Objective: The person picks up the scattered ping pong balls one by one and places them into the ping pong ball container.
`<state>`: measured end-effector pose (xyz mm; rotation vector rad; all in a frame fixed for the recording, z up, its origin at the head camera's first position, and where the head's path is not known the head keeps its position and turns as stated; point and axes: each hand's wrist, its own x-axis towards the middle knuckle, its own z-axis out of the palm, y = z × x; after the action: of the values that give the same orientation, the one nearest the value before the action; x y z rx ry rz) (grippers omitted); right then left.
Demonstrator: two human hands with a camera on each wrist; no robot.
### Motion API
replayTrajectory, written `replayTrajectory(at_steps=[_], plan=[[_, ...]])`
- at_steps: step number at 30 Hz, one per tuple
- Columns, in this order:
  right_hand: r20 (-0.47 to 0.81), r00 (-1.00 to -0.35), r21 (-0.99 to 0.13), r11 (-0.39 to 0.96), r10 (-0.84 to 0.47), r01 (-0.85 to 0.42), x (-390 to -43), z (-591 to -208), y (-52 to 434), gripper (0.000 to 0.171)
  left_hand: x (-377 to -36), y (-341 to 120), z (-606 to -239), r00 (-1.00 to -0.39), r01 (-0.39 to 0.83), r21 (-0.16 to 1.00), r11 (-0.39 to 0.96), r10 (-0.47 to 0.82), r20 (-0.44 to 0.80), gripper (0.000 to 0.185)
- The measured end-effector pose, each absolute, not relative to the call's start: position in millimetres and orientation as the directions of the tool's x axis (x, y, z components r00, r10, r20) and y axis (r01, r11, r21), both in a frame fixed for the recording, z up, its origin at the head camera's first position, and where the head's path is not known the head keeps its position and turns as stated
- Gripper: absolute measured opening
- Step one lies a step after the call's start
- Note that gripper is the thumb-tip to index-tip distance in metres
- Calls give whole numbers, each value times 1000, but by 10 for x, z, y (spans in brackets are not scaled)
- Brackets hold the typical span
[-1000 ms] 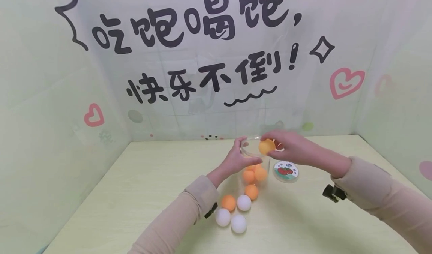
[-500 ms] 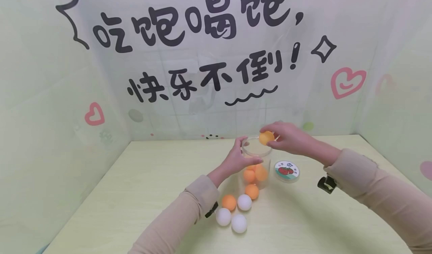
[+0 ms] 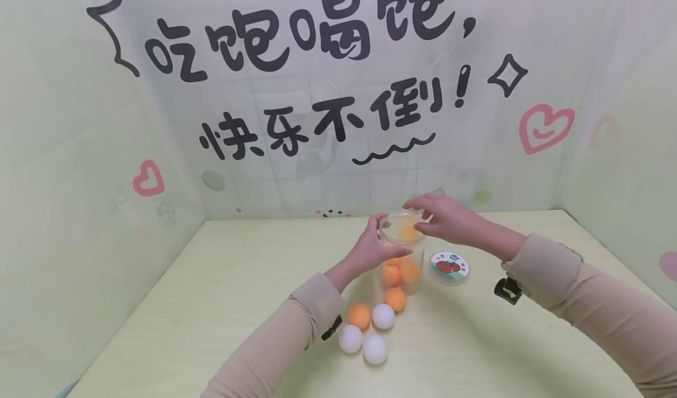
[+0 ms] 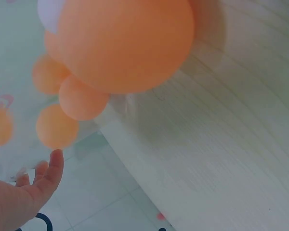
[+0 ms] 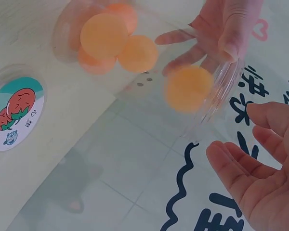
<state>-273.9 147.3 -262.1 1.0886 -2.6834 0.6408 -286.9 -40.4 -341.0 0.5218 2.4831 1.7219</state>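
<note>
My left hand [image 3: 382, 240] grips a clear plastic jar [image 3: 403, 268] near its rim; the jar stands upright on the table. My right hand [image 3: 425, 217] hovers over the jar's mouth with fingers spread and holds nothing. An orange ball [image 3: 406, 231] sits high inside the jar, just under the rim, above several orange balls [image 3: 391, 274] at the bottom. In the right wrist view that ball [image 5: 189, 89] is mid-jar and my right palm [image 5: 253, 178] is open beside the mouth. The left wrist view shows orange balls [image 4: 120, 43] through the jar wall.
The jar's lid [image 3: 450, 267] with a tomato label lies flat to the right. In front of the jar lie two orange balls [image 3: 359, 315] and three white balls [image 3: 374, 349]. Printed walls close the table [image 3: 211, 304] at the back and sides.
My right hand lifted the orange ball over the jar's mouth and let it go; the ball is now inside the jar. The left hand set the jar upright.
</note>
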Motion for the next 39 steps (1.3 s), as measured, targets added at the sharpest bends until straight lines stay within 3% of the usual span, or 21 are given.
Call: replayTrajectory(at_steps=[20,25,30,34,37,39], plan=[[348,-716,-336,632,-606,-698,-2647,-2745,1572,23,-2903,-400,-3435,-939,238,921,309,315,137,86],[308,-783,-403,672,-540,-622,-2660,-2871,1597,25,-2895,-400,-3442,-940,237,921,310,314,136,87],[259,-832,-445,705,-490,-553,-2592,-2922,1609,7,-2895,-396,-3448,-939,241,919,311,315,140,87],[157,-774,-392,680,-614,-619,-2504,-2991,1617,8,-2892,-403,-3440,-939,244,918,312,311,144,87],[87,-657,-309,607,-749,-732,-2431,-3113,1606,2,-2893,-405,-3443,-939,243,919,310,312,143,87],[42,-591,-282,558,-806,-780,-2374,-3214,1578,10,-2897,-406,-3447,-939,239,921,308,315,138,87]])
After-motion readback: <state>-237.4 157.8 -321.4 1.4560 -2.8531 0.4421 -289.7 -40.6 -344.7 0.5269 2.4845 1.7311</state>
